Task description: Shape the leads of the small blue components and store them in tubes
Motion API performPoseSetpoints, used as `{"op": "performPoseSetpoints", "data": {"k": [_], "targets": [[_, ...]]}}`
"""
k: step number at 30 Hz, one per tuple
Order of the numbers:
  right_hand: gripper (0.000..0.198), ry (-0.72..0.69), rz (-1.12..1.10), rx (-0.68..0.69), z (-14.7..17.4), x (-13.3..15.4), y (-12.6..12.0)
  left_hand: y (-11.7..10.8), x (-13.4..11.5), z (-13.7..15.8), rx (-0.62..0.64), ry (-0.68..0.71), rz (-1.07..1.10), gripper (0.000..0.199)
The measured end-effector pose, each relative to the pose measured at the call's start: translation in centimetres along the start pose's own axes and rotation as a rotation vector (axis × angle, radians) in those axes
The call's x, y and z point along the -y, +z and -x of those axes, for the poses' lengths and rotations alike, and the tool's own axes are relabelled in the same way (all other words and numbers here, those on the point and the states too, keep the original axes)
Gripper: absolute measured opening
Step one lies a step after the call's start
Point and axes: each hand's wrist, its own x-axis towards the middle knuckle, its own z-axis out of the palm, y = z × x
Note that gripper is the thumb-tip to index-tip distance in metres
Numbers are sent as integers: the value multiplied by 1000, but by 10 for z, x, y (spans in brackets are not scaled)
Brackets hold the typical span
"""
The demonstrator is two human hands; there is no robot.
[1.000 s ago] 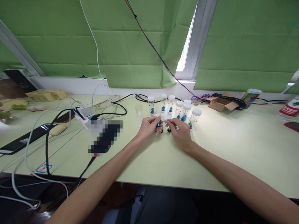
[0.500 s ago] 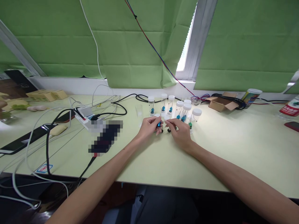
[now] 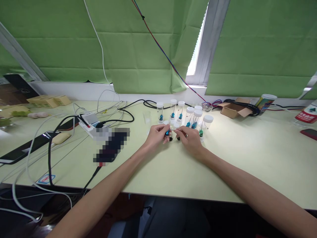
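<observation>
From afar, I see the left hand (image 3: 158,134) curled around a shiny blue piece (image 3: 167,132), the right hand (image 3: 189,137) pinching a thin strand (image 3: 172,129), white-capped vials (image 3: 181,111) beyond both.

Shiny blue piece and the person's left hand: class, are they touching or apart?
Touching. The head view shows the shiny blue piece held in the left hand, with no gap between them.
</observation>
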Motion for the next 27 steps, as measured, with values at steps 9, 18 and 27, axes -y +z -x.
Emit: {"op": "performPoseSetpoints", "data": {"k": [9, 18, 27], "targets": [[32, 250, -159, 19, 0, 12, 1, 0, 2, 1, -31, 24, -62, 41], [36, 294, -202, 35, -1, 11, 1, 1, 0, 1, -57, -5, -50, 39], [39, -36, 24, 33, -1, -1, 0, -4, -8, -2, 12, -241, 68, 28]]}}
